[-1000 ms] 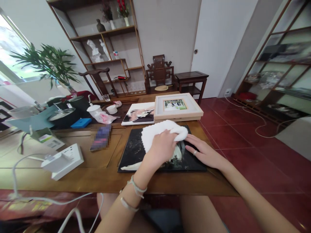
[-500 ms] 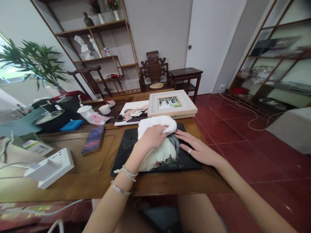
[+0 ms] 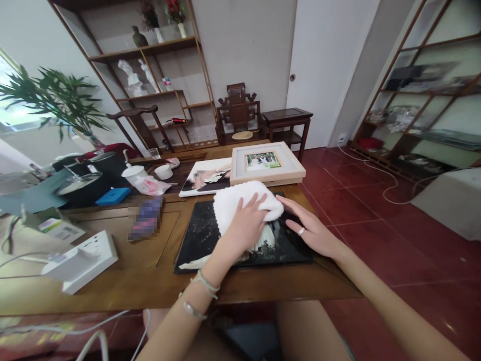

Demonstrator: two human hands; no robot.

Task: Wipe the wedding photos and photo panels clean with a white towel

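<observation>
My left hand (image 3: 246,225) presses on a folded white towel (image 3: 229,200), its fingers spread over the top and curled into the cloth. Under the towel lies a dark photo panel (image 3: 199,220) with a pale dress pictured on it. The towel and my left hand hide much of the picture. My right hand (image 3: 311,228) is open at the panel's right side, fingers stretched out, with the fingertips close to the towel's right edge. A ring is on one of its fingers.
Behind the panel are a pale wooden picture frame (image 3: 268,173) and a white-edged photo print (image 3: 206,175). To the left are a white power strip (image 3: 90,260), a blue box (image 3: 112,195), a white teapot (image 3: 133,173) and a dark pot (image 3: 84,188). The wooden table (image 3: 150,286) ends at the right.
My left hand and the towel have shifted right and a little nearer, covering more of the pictured dress. The left fingers have spread. My right hand has moved slightly right.
</observation>
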